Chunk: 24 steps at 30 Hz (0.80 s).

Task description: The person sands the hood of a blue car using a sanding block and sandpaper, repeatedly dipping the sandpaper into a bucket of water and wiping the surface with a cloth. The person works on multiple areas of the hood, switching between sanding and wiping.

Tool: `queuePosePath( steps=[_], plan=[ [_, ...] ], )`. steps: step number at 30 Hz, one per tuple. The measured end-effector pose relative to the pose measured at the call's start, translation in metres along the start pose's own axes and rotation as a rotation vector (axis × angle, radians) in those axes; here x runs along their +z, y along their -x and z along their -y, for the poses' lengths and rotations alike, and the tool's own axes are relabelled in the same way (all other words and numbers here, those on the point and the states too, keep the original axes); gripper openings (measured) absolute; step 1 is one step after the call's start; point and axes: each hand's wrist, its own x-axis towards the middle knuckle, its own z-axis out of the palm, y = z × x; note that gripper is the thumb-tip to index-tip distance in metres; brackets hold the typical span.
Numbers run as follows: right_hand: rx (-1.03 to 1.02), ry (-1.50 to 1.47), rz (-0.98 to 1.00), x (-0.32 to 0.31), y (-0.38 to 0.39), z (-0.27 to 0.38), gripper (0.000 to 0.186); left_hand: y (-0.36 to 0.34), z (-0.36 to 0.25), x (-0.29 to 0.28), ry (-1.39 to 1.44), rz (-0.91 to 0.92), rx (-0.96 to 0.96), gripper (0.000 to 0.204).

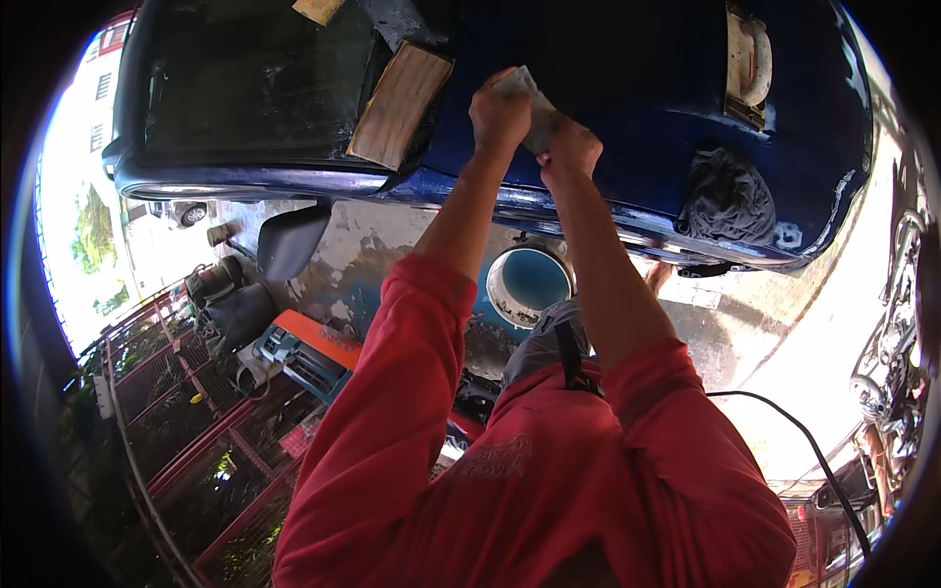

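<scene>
Blue car body (627, 69) overhead; left hand (498, 116) and right hand (569, 149), fingers pinching a grey sanding sheet (534, 106) against it.

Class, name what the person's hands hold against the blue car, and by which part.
Both hands, left hand and right hand, grip a pale folded sheet by its ends.

open-air car body repair yard, dark blue car body (637, 88), paint bucket (529, 284), stripped car parts (294, 343) on stained concrete
</scene>
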Motion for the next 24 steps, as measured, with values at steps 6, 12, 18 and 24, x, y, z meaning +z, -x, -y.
queuePosePath(
  steps=[6, 12, 18, 24],
  plan=[
    [-0.096, -0.006, -0.038, 0.014, 0.009, 0.053, 0.024, -0.010, -0.011, 0.016, 0.151, 0.051, 0.122, 0.044],
    [-0.124, 0.221, -0.055, 0.009, 0.026, 0.036, 0.024, -0.010, 0.005, 0.011, 0.245, -0.073, -0.103, 0.044],
    [-0.087, 0.186, 0.020, 0.010, -0.028, 0.013, 0.026, -0.016, 0.011, 0.007, 0.168, -0.010, -0.111, 0.047],
    [-0.171, 0.134, -0.019, 0.021, -0.010, 0.048, 0.018, -0.030, -0.016, 0.022, 0.167, -0.047, -0.039, 0.048]
  ],
)
